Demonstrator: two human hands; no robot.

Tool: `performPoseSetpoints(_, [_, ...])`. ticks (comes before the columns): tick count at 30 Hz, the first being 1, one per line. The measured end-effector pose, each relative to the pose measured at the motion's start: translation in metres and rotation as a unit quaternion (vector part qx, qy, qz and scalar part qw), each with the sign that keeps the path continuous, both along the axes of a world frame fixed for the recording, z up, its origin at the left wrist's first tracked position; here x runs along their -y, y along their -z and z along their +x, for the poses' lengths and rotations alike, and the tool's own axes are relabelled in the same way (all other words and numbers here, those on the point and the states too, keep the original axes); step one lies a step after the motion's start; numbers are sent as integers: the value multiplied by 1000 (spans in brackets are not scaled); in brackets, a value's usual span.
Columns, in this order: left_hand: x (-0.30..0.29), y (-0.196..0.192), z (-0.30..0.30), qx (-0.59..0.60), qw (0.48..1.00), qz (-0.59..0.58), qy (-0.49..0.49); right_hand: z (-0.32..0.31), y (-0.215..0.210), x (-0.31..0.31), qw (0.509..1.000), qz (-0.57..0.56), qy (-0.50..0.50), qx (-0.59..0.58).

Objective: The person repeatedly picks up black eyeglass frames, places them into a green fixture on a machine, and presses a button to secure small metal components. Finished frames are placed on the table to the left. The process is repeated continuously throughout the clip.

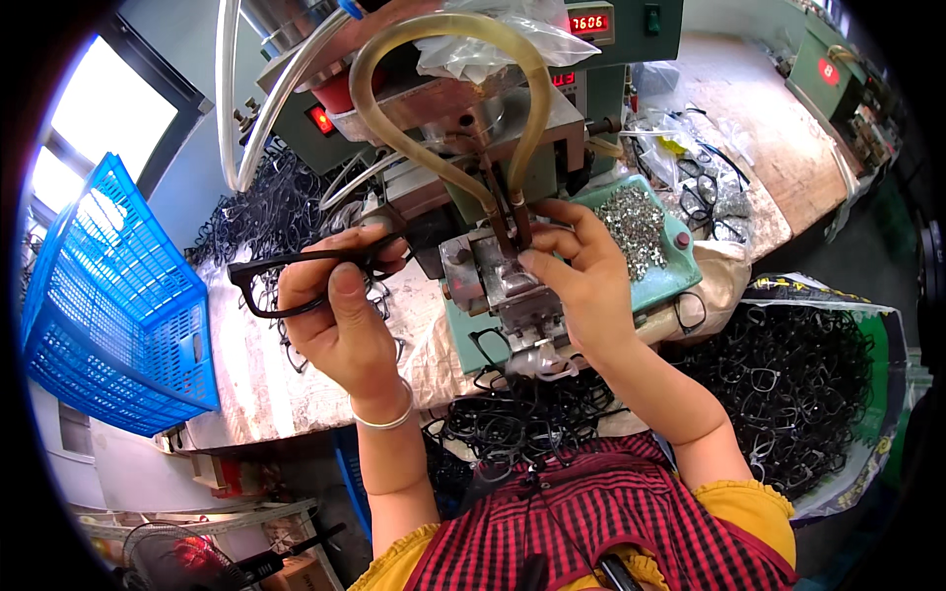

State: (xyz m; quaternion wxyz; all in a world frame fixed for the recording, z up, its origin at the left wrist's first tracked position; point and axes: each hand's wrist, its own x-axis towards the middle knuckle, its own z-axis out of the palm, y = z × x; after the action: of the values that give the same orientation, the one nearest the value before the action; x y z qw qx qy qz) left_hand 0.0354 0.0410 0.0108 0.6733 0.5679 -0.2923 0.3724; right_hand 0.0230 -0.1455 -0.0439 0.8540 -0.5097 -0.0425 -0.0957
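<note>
My left hand [340,315] grips a black glasses frame front [264,286] and holds it out just left of the machine's metal jig [493,281]. My right hand [581,281] rests on the jig's right side, fingertips pinched near the copper-coloured tip [507,222] under the looped yellowish hoses [443,89]. What the fingertips pinch is too small to tell. A teal tray [680,266] of small silvery metal parts [636,222] lies just behind my right hand.
A blue plastic crate [108,305] stands at the left. Black frames lie heaped behind the machine [266,212], at the bench's front edge [503,419], and in a large open bag [788,384] at the right. The green machine body [611,59] with red displays rises behind.
</note>
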Motion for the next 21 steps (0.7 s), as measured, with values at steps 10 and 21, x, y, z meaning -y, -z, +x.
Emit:
performPoseSetpoints(10, [21, 33, -29, 26, 916, 401, 6, 23, 67, 102, 731, -623, 276, 29])
performPoseSetpoints(21, [24, 31, -38, 31, 890, 454, -20, 30, 91, 115, 708, -616, 335, 81])
